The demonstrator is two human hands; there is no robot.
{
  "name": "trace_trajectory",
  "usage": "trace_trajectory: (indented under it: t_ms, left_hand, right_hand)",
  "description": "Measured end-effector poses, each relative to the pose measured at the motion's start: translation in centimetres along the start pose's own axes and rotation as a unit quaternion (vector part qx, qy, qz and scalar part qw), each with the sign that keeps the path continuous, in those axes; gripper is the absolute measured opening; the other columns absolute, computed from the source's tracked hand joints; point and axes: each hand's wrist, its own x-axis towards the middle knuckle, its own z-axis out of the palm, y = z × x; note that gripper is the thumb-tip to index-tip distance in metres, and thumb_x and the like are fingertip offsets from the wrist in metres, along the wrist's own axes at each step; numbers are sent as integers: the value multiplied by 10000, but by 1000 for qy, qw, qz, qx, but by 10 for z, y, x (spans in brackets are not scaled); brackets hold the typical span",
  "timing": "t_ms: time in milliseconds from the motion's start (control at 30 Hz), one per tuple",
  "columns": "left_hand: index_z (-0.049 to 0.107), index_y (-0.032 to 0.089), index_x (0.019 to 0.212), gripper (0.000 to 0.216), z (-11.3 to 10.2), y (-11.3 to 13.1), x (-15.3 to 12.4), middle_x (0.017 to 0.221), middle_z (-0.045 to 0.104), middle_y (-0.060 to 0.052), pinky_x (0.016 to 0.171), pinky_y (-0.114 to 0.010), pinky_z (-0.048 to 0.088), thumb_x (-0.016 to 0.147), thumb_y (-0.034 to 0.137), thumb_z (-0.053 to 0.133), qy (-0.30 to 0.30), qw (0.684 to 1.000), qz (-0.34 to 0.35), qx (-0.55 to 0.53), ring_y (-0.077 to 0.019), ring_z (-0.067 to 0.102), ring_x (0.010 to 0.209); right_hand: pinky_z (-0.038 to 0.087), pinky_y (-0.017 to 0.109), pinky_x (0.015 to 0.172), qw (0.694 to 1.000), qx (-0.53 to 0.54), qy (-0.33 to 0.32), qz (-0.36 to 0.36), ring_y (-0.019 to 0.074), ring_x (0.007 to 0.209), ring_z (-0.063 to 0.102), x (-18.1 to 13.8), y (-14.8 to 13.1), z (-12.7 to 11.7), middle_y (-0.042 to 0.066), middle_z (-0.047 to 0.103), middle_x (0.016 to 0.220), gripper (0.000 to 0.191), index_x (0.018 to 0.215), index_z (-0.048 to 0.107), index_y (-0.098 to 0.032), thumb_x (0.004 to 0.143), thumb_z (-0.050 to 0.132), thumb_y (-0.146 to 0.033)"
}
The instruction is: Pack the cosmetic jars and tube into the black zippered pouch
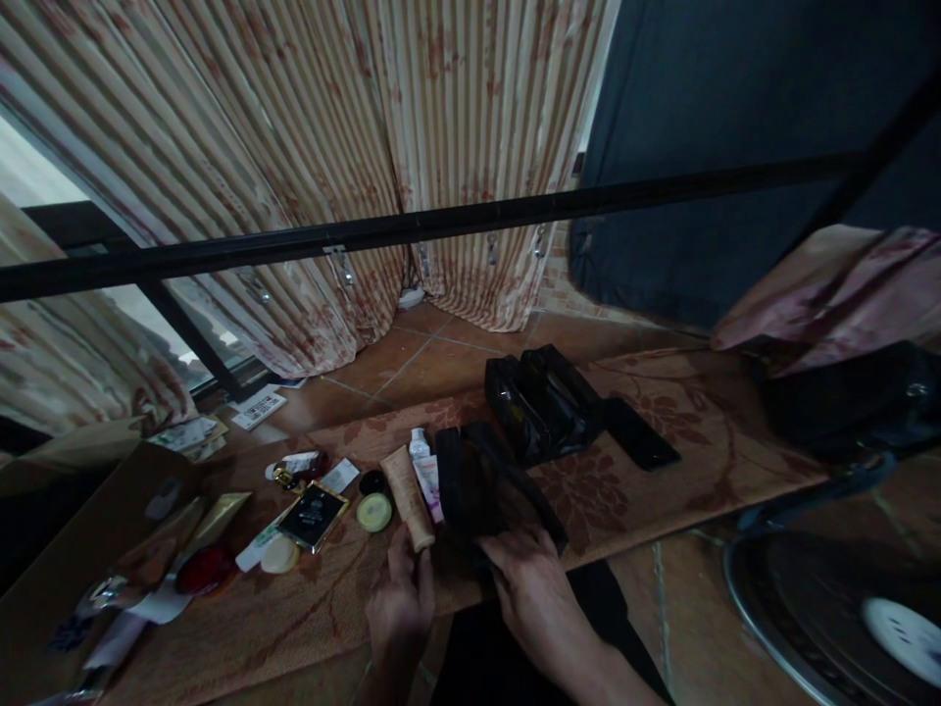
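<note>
My left hand [401,600] is at the capped end of a tan squeeze tube [403,490], with thumb and finger on either side of the cap. My right hand [533,588] grips the near edge of an open black pouch [492,480], its fingertips partly hidden. Beside the tan tube lie a small white-and-pink tube [429,487] and a clear bottle with a white cap [419,443]. To the left sit a round yellow-green jar [374,512] and a black square packet with a gold edge [313,516].
A second black case [544,402] and a dark phone [641,433] lie further right on the patterned bench cover [588,500]. Left are a red round container [208,571], several cosmetics and a cardboard box [95,529]. A dark metal bar [470,221] crosses behind; a round fan-like object [823,618] stands right.
</note>
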Motion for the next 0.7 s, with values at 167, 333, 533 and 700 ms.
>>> trace_trajectory:
  t_ms: [167,333,533,700]
  left_hand:
    - [470,151,1304,422,4,-2,-2,699,680,-26,502,-240,438,914,312,467,24,1000,16,5,-172,644,539]
    - [481,150,1296,417,4,-2,-2,733,696,-38,495,-230,436,914,316,475,21,1000,14,18,-170,662,575]
    - [476,131,1302,425,5,-5,-3,732,708,-45,549,-241,476,918,311,459,24,999,33,20,-175,675,607]
    - [463,141,1317,440,11,-10,-3,798,718,-55,604,-255,503,911,312,459,47,997,57,13,-186,684,670]
  right_hand:
    - [336,359,961,1000,-8,-10,-8,177,931,593,5,0,3,14,688,902,387,1067,666,-275,833,470,-38]
    - [359,354,940,1000,3,-6,-13,183,932,599,6,1,4,22,694,920,414,1118,658,-274,833,476,-36]
    - [360,358,965,1000,-10,-7,-8,173,927,608,7,2,5,14,694,936,452,1138,647,-275,810,476,-15]
    - [387,353,926,1000,-17,-2,-19,179,914,613,8,2,6,24,696,918,415,1125,654,-264,833,473,-33]
